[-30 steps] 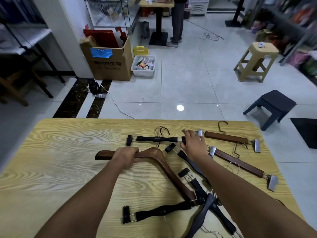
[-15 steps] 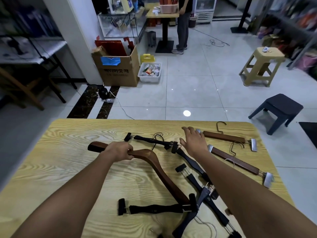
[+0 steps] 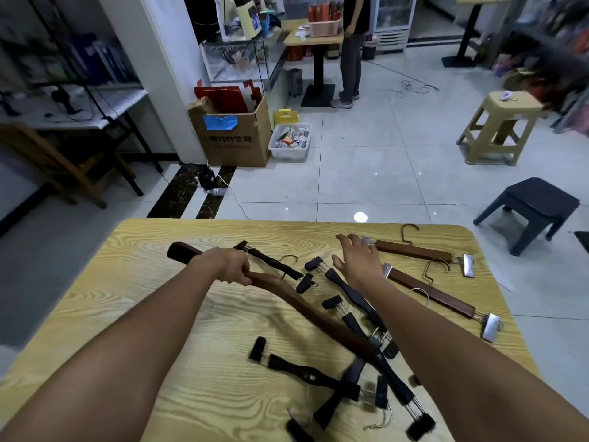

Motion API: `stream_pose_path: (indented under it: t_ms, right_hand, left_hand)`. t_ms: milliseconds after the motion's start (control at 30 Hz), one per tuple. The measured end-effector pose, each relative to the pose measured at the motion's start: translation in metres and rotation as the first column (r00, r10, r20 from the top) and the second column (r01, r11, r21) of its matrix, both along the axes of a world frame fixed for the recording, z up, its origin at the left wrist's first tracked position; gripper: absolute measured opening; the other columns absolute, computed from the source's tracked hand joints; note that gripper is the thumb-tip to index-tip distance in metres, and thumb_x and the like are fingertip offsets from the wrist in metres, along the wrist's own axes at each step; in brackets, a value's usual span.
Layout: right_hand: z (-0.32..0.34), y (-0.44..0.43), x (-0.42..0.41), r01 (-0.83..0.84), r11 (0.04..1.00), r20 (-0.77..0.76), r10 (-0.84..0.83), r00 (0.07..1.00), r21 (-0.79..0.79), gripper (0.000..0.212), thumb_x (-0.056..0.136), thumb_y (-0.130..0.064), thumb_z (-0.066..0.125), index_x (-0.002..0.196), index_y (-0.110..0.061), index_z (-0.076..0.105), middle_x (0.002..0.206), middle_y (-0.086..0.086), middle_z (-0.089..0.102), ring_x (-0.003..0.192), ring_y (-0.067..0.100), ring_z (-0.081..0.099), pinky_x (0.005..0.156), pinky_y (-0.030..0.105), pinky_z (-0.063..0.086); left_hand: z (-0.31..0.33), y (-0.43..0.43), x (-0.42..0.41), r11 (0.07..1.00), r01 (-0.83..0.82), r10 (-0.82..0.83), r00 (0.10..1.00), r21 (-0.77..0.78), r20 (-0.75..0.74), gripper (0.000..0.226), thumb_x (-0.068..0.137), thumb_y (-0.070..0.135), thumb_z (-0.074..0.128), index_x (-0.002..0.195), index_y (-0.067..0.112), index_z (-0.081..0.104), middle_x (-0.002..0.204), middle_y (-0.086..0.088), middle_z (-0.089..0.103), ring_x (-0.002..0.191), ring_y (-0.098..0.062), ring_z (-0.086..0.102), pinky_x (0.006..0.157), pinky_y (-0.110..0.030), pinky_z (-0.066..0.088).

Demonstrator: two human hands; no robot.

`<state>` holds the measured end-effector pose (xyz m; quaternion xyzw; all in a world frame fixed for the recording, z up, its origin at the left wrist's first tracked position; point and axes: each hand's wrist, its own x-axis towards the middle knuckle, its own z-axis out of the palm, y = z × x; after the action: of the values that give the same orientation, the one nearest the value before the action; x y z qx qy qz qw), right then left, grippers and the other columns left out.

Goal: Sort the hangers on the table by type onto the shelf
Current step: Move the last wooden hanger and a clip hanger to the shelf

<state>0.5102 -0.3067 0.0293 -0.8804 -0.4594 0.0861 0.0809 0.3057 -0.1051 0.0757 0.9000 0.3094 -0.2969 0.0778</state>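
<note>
The left hand [image 3: 228,266] is wrapped around one arm of a brown wooden coat hanger [image 3: 306,309], with the fingers curled over its top edge. The hanger's dark rounded tip sticks out past the wrist toward the far left. From the grip the hanger runs diagonally toward the near right across the yellow wood-grain table [image 3: 143,314]. Its other end disappears into a tangle of black clip hangers [image 3: 353,291] (they cross one another and the right forearm covers part of the heap, so a count is not possible). A separate black clip hanger [image 3: 275,263] lies just beyond the left knuckles, close alongside the coat hanger. Whether the two touch cannot be told.

The right hand [image 3: 360,261] is flat and spread, fingers straight, and holds nothing. Its fingertips reach the metal clip at the left end of the far brown clip hanger [image 3: 414,251], but the view does not settle whether they rest on it or hang just above it. A second brown clip hanger [image 3: 436,295] lies just right of that wrist and slants toward the near right edge of the table. Its left clip sits beside the heel of the hand.

The coat hanger's hook cannot be made out. The black hangers nearest the bottom edge are blurred, and their clips are little more than dark smudges.
</note>
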Motion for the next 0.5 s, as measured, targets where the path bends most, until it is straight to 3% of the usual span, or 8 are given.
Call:
stream_pose_path:
  t_ms: [200, 367, 500]
  right_hand:
    - [0.003, -0.013, 0.002, -0.004, 1.0, 0.017, 0.004, 1.0, 0.007, 0.054, 0.101, -0.04, 0.037, 0.148, -0.019, 0.025, 0.15, 0.011, 0.033, 0.136, 0.03, 0.036, 0.11, 0.042, 0.027]
    - [0.008, -0.023, 0.006, -0.013, 1.0, 0.008, 0.013, 1.0, 0.019, 0.054, 0.101, -0.041, 0.036, 0.149, -0.019, 0.024, 0.152, 0.012, 0.03, 0.138, 0.031, 0.033, 0.112, 0.043, 0.025]
    - [0.01, -0.03, 0.006, -0.034, 0.999, 0.008, 0.033, 0.999, 0.014, 0.054, 0.101, -0.04, 0.036, 0.149, -0.019, 0.023, 0.151, 0.013, 0.031, 0.138, 0.032, 0.032, 0.111, 0.043, 0.025]
  left_hand:
    - [0.019, -0.016, 0.01, 0.999, -0.014, 0.015, 1.0, -0.045, 0.009, 0.028, 0.085, 0.05, 0.059, 0.096, 0.026, 0.068, 0.063, 0.008, 0.058, 0.053, -0.009, 0.053, 0.052, -0.023, 0.039]
    - [0.028, -0.025, 0.006, 0.999, 0.041, -0.041, 0.999, 0.001, 0.003, 0.022, 0.084, 0.049, 0.061, 0.096, 0.032, 0.067, 0.073, 0.006, 0.063, 0.069, -0.013, 0.058, 0.061, -0.026, 0.041]
    - [0.032, -0.034, -0.006, 0.979, 0.139, -0.141, 0.99, 0.151, 0.004, 0.024, 0.084, 0.05, 0.061, 0.101, 0.033, 0.064, 0.085, 0.011, 0.056, 0.081, -0.014, 0.054, 0.065, -0.027, 0.039]
